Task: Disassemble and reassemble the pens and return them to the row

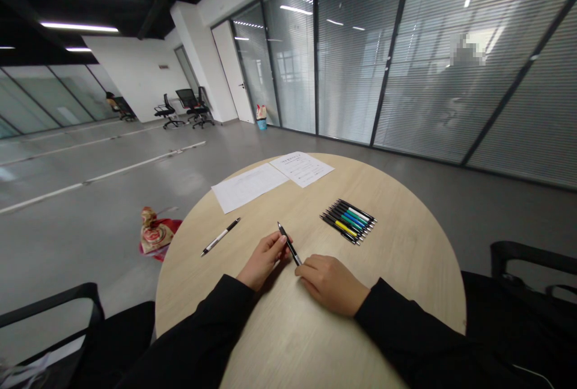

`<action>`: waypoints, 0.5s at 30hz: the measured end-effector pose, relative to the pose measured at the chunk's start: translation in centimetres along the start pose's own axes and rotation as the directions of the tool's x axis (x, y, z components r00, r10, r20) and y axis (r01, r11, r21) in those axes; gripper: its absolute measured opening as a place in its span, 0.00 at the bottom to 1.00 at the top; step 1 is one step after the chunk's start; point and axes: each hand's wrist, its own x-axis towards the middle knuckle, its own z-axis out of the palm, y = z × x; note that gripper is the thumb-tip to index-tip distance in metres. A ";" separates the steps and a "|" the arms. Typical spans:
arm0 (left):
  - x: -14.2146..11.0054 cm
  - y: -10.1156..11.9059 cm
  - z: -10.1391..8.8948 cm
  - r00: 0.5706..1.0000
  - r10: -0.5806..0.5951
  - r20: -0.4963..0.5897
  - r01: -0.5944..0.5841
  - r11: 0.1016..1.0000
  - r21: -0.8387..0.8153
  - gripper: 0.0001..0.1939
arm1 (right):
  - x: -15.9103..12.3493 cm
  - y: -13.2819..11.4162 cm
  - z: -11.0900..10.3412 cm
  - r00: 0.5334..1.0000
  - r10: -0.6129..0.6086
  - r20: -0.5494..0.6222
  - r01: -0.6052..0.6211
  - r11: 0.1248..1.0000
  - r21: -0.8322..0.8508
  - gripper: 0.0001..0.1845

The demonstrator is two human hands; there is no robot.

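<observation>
A black pen (291,246) slants between my two hands above the round wooden table (351,341). My left hand (265,258) pinches it near its upper part, thumb on top. The fingers of my right hand (331,282) close round its lower end. To the right, several black pens (348,220) lie side by side in a row, with yellow, green, blue and white bands. A single pen with a white barrel section (220,237) rests alone on the table, left of my left hand.
Two printed paper sheets (250,186) lie at the table's far side. Black armchairs stand at the left (90,317) and right (536,251). A red and beige bag (155,232) sits on the floor. Beyond is a glass wall with blinds; someone is dimly visible behind it.
</observation>
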 end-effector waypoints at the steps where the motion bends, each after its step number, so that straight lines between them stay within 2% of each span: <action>1: 0.0 0.0 0.0 1.000 0.001 -0.015 -0.001 1.000 0.006 0.22 | 0.0 0.0 -0.1 1.000 0.025 -0.004 -0.025 1.000 0.000 0.06; 11: -0.2 0.6 0.2 0.994 0.053 -0.100 -0.041 0.992 0.119 0.22 | 0.0 0.7 -0.1 0.963 0.268 0.009 -0.268 0.963 -0.044 0.11; 15: -0.3 0.9 0.2 0.997 0.059 -0.056 -0.048 0.984 0.174 0.22 | 0.1 0.7 -0.6 0.931 0.363 0.024 -0.361 0.930 -0.064 0.14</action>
